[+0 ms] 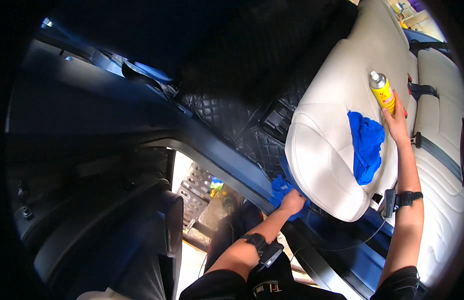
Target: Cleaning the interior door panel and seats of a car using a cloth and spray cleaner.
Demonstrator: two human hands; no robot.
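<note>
My left hand (293,202) grips a bunched blue cloth (280,187) against the door sill (232,168), low beside the front corner of a cream leather car seat (322,150). Fingers and part of that cloth are hidden by the hand and the seat edge. In my right hand (397,125) is a yellow aerosol can (383,95) with a white nozzle, tilted over the seat; it bears writing. A second blue cloth (366,146) lies crumpled on the seat cushion, just left of my right hand.
Black quilted floor matting (232,112) covers the footwell. The open door (104,180) takes up the left side. Cream rear seats (436,157) with a dark seat belt (440,155) stand at right. A perforated metal step (194,187) shows below the sill. A thin cable trails from my right wrist device (390,202).
</note>
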